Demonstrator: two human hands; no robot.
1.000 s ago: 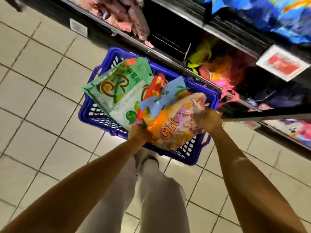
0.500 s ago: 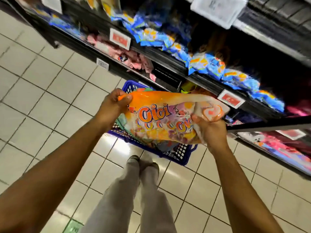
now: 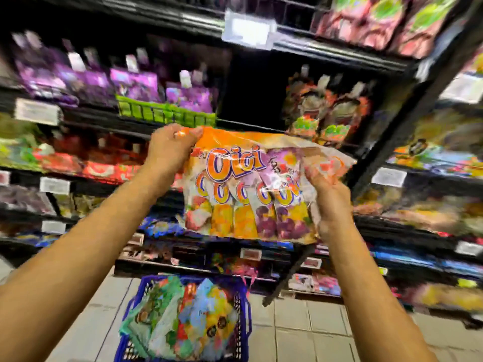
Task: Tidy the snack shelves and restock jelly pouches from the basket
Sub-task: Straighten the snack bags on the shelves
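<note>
The jelly pouch bag (image 3: 245,189) I hold is orange on top with red-orange letters outlined purple, yellow and purple fruit below. Near me, the basket (image 3: 244,317) is blue. On the far shelves, purple packs (image 3: 136,83) sit left above a green strip (image 3: 164,113).

"Oioi" is printed in large orange letters with a purple outline across the front of the orange jelly pouch bag (image 3: 245,189). The white price tags (image 3: 248,29) clipped on the shelf rails are blurred and cannot be read.
</note>
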